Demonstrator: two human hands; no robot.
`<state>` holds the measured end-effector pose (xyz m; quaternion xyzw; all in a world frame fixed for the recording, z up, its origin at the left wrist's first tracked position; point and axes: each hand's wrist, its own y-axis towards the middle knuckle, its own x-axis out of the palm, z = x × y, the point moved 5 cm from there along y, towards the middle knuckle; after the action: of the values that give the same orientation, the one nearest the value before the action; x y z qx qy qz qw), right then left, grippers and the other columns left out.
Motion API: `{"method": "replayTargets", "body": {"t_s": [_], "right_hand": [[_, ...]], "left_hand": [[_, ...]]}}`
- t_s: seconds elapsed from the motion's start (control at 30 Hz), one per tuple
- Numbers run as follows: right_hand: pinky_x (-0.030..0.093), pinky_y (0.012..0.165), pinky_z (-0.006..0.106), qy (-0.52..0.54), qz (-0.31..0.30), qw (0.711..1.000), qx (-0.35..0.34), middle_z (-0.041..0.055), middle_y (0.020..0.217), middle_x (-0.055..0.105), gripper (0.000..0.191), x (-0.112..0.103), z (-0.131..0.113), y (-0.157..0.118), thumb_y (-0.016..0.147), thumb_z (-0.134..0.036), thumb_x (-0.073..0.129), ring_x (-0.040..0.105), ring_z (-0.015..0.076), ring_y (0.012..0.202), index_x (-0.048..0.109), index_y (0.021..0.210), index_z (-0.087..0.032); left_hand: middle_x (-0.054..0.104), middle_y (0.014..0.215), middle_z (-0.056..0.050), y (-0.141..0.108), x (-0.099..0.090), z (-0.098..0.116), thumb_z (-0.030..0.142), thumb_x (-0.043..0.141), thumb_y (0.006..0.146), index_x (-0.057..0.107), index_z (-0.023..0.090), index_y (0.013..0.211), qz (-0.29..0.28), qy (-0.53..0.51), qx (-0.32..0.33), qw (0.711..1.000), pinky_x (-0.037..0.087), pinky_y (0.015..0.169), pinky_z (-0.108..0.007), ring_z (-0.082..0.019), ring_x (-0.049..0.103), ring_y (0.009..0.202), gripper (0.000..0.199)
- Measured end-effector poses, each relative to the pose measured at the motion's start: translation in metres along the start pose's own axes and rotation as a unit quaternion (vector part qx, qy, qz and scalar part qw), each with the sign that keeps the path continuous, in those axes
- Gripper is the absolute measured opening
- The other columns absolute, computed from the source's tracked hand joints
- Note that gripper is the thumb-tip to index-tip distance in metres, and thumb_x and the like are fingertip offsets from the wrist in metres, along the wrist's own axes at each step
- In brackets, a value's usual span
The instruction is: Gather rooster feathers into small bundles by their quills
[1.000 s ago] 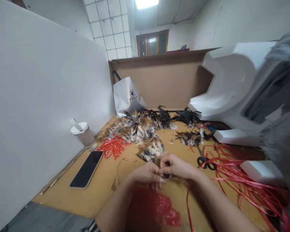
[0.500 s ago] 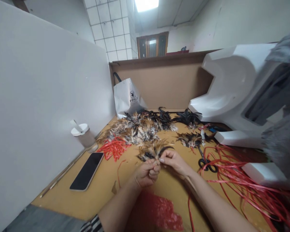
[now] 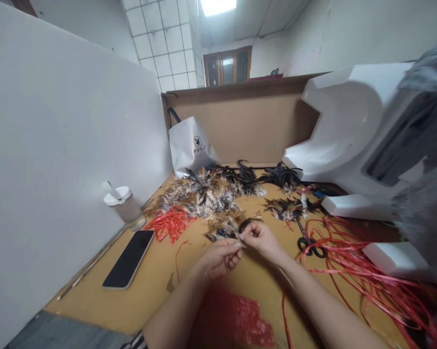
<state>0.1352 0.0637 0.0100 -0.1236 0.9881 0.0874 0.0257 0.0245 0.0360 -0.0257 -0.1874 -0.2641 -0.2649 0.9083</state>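
Red patch is seen nearest, low centre on the yellow surface, blurred; a red strip is laid just right of it. Phone is set face up at left, dark-screened.

Hands are brought together at centre. Dark feathers are pinched between thumb and fingers of the right hand, nearly closed. Left hand is held with thumb and forefinger tips close together at the feathers' lower ends, other fingers loosely curled; whether anything is gripped by it cannot be told. A brown bunch is seen just behind the fingertips, overlapped by the dark feathers.

Scissors, black-handled, are placed right of the hands, partly crossed by long red strands. A foam block is lodged among the strands. Short red ties are heaped at left, beside a lidded cup. A small tuft is laid above the scissors.

Farther back, a mixed feather pile is spread. A silver bag is stood behind it, near the cardboard wall. White foam is propped at right.
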Motion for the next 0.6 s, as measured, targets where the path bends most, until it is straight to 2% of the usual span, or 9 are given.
{"method": "replayTargets", "body": {"t_s": [0.07, 0.13, 0.23, 0.33, 0.43, 0.5, 0.6], "right_hand": [[0.032, 0.047, 0.019, -0.044, 0.025, 0.999, 0.003, -0.0033, 0.051, 0.051, 0.018, -0.006, 0.003, 0.002, 0.062, -0.028, 0.061, 0.043, 0.0075, 0.047, 0.049, 0.058, -0.015], [0.030, 0.046, 0.019, -0.069, 0.029, 0.997, 0.012, -0.0037, 0.050, 0.050, 0.016, -0.009, 0.007, 0.003, 0.062, -0.027, 0.059, 0.041, 0.0071, 0.046, 0.049, 0.057, -0.015], [0.028, 0.044, 0.019, -0.072, 0.019, 0.997, 0.033, -0.0040, 0.050, 0.051, 0.013, -0.009, 0.014, 0.004, 0.061, -0.024, 0.058, 0.040, 0.0068, 0.045, 0.049, 0.057, -0.015], [0.027, 0.044, 0.018, -0.070, 0.015, 0.996, 0.053, -0.0048, 0.048, 0.050, 0.011, -0.005, 0.021, 0.003, 0.059, -0.022, 0.057, 0.039, 0.0064, 0.044, 0.049, 0.057, -0.015], [0.025, 0.043, 0.018, -0.059, 0.021, 0.995, 0.079, -0.0058, 0.046, 0.047, 0.011, 0.000, 0.026, 0.002, 0.057, -0.022, 0.057, 0.036, 0.0054, 0.043, 0.049, 0.055, -0.015], [0.024, 0.041, 0.018, -0.042, 0.024, 0.994, 0.100, -0.0067, 0.043, 0.045, 0.011, 0.003, 0.030, 0.001, 0.056, -0.022, 0.057, 0.034, 0.0048, 0.041, 0.048, 0.055, -0.015], [0.021, 0.038, 0.018, -0.002, 0.015, 0.991, 0.132, -0.0082, 0.038, 0.042, 0.011, 0.007, 0.037, 0.001, 0.055, -0.021, 0.056, 0.031, 0.0043, 0.036, 0.047, 0.054, -0.016]], "left_hand": [[0.056, 0.059, -0.001, -0.002, 0.000, 0.006, 0.028, 0.065, 0.063, 0.058, 0.010, 0.072, 0.027, 0.110, -0.001, 0.994, 0.032, 0.041, -0.013, -0.003, 0.048, 0.042, 0.022], [0.058, 0.057, -0.002, -0.005, -0.003, 0.013, 0.035, 0.063, 0.062, 0.059, 0.010, 0.071, 0.067, 0.214, 0.004, 0.974, 0.033, 0.040, -0.017, -0.006, 0.050, 0.041, 0.027], [0.054, 0.047, -0.001, -0.009, -0.007, 0.023, 0.042, 0.061, 0.061, 0.058, 0.010, 0.061, 0.101, 0.309, 0.005, 0.946, 0.033, 0.040, -0.020, -0.008, 0.048, 0.038, 0.032], [0.052, 0.044, 0.001, -0.011, -0.010, 0.030, 0.044, 0.060, 0.060, 0.057, 0.012, 0.061, 0.113, 0.326, 0.029, 0.938, 0.032, 0.042, -0.020, -0.007, 0.046, 0.038, 0.033], [0.051, 0.045, 0.002, -0.012, -0.012, 0.036, 0.044, 0.061, 0.061, 0.057, 0.012, 0.060, 0.132, 0.323, 0.092, 0.933, 0.028, 0.042, -0.019, -0.006, 0.041, 0.039, 0.032], [0.051, 0.048, 0.001, -0.010, -0.010, 0.037, 0.042, 0.061, 0.062, 0.057, 0.011, 0.059, 0.123, 0.321, 0.127, 0.930, 0.027, 0.043, -0.019, -0.005, 0.038, 0.041, 0.032], [0.052, 0.053, 0.001, -0.008, -0.009, 0.036, 0.040, 0.061, 0.063, 0.058, 0.011, 0.058, 0.103, 0.303, 0.147, 0.936, 0.026, 0.043, -0.019, -0.004, 0.037, 0.042, 0.030]]}}
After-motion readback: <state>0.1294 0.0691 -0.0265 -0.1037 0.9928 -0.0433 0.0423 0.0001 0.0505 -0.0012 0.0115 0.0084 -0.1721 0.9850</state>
